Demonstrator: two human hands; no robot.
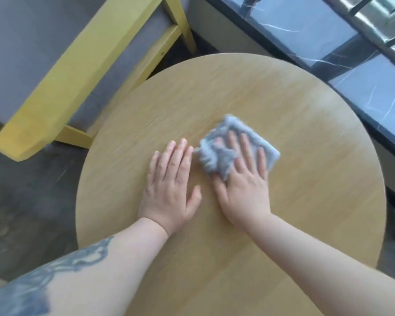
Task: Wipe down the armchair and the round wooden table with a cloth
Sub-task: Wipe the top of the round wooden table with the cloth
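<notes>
Flat on the round table (306, 201) (pale wood): cloth (217, 156), both hands.

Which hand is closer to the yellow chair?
Left. The left hand lies flat on the table, on the side toward the chair. The right hand presses the cloth farther away, on the left hand's other side.

We see the cloth (235, 148) blurred — its far corner smeared — and partly hidden under our right hand (244, 179). The armchair (62, 71) is cut off by the top and left edges; our forearms cover the table's (306, 156) near rim.
</notes>
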